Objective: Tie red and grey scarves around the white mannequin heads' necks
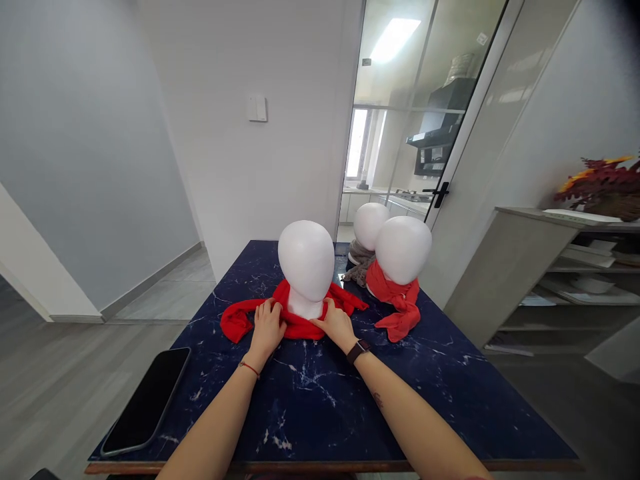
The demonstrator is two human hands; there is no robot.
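A white mannequin head stands upright on the dark blue table, a bright red scarf wrapped around the base of its neck. One end of the scarf spreads out to the left, and another part lies behind the neck to the right. My left hand grips the scarf's front edge on the left side of the neck, fingers closed over the cloth. On the right side of the neck, my right hand pinches the same scarf, its thumb pointing in along the upper edge.
To the right stands a second mannequin head with a lighter red scarf; behind it is a third head with a grey-brown scarf. A large black phone lies on the marbled table at the left edge.
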